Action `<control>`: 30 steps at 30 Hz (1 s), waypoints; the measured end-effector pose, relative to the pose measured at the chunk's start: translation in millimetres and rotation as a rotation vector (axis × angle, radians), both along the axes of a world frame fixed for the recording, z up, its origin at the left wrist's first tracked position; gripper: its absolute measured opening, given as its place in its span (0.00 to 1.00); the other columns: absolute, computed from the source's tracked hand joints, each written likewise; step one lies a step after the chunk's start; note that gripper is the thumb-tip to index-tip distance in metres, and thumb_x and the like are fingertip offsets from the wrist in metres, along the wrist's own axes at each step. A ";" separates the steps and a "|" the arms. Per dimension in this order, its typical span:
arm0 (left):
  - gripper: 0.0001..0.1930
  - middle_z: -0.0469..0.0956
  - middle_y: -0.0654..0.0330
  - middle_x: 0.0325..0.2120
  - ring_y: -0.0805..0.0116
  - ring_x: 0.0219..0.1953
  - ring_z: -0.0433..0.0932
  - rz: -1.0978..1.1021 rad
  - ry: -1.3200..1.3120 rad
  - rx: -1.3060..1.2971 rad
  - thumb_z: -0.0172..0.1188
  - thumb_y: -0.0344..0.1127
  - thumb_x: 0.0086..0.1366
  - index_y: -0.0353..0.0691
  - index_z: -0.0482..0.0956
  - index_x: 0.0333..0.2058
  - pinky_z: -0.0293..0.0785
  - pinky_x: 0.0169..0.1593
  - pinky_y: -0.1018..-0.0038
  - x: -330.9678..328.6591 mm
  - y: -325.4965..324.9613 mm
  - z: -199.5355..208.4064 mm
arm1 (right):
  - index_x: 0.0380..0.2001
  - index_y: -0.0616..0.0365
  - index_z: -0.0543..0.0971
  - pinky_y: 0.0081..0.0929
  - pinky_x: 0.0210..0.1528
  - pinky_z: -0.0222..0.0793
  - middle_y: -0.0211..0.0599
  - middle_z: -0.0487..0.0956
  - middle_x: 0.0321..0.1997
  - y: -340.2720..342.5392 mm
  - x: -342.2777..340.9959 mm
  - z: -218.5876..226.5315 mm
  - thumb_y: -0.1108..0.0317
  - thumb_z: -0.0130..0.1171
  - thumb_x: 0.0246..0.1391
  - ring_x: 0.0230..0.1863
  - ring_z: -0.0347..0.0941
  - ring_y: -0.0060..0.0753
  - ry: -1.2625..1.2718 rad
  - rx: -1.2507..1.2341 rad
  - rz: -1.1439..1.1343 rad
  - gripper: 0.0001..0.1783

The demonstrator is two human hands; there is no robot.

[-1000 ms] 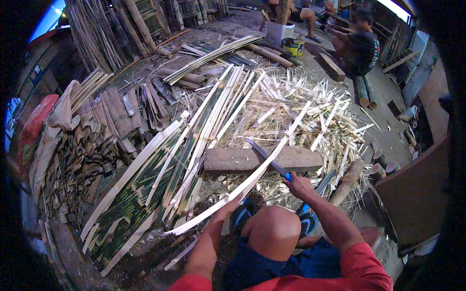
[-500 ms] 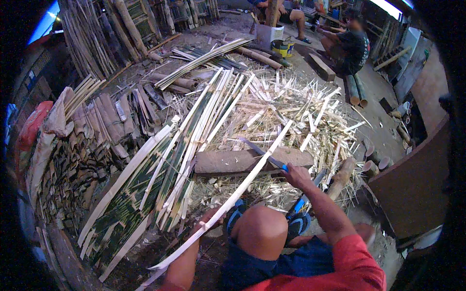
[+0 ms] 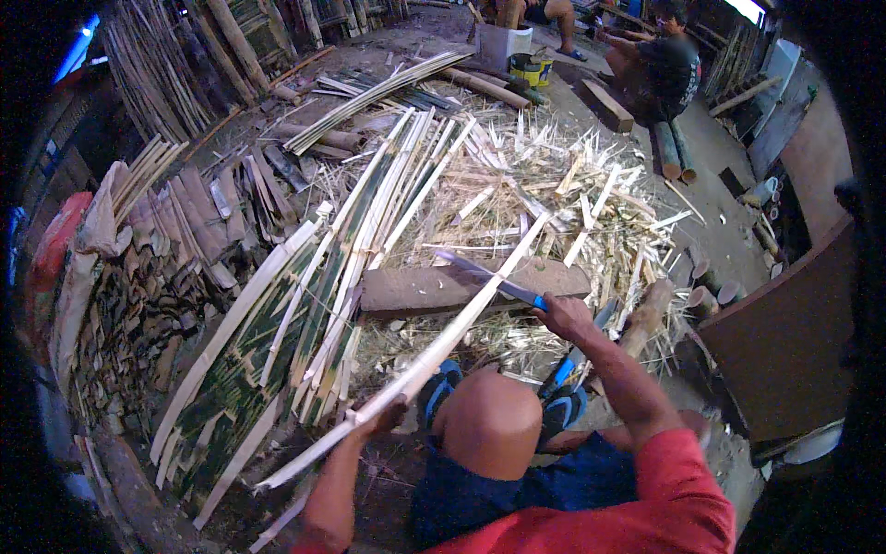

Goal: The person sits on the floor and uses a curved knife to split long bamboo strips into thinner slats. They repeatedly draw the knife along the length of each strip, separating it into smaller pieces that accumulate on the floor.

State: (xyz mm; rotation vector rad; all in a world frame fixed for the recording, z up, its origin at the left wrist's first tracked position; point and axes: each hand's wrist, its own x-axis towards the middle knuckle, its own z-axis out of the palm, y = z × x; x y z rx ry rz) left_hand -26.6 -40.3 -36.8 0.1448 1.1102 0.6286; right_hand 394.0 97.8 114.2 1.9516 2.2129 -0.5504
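While the right hand [image 3: 565, 319] grips the knife [image 3: 471, 267], the left hand [image 3: 386, 418] grips the strip [image 3: 439, 353]. A slip could cut the knee [image 3: 489, 415].

Yellow bucket [image 3: 532, 71] beside a white container [image 3: 498, 48], red sack [image 3: 58, 242] far left.

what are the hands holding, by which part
Right hand: grey metal knife, by its blue handle. Left hand: long pale bamboo strip, toward its near end.

The single fisheye looks forward and down from the wearer's head, over the bare knee [image 3: 486, 427] at lower centre; left hand [image 3: 384, 418] and right hand [image 3: 565, 317] near, another person [image 3: 671, 78] farther off, upper right.
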 end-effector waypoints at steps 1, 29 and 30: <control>0.20 0.79 0.63 0.26 0.72 0.23 0.77 -0.084 0.145 0.049 0.64 0.49 0.64 0.38 0.77 0.45 0.76 0.26 0.75 0.9 -0.5 16.7 | 0.47 0.57 0.72 0.57 0.44 0.71 0.57 0.81 0.37 8.8 13.4 -1.1 0.42 0.46 0.65 0.41 0.78 0.66 -0.046 0.067 -0.072 0.27; 0.24 0.74 0.63 0.17 0.66 0.19 0.72 -0.723 0.989 0.699 0.53 0.55 0.69 0.40 0.82 0.26 0.67 0.23 0.65 47.1 34.8 -18.9 | 0.53 0.57 0.70 0.55 0.40 0.75 0.55 0.82 0.36 -25.7 -8.1 -34.1 0.51 0.47 0.64 0.39 0.81 0.60 -0.121 -0.143 0.226 0.23; 0.22 0.76 0.59 0.24 0.65 0.26 0.74 -0.758 0.960 0.639 0.51 0.53 0.70 0.39 0.81 0.32 0.68 0.31 0.64 24.4 14.7 -10.7 | 0.53 0.56 0.70 0.55 0.38 0.75 0.55 0.82 0.34 -17.2 14.1 -28.5 0.50 0.48 0.64 0.38 0.81 0.60 -0.183 -0.123 0.180 0.24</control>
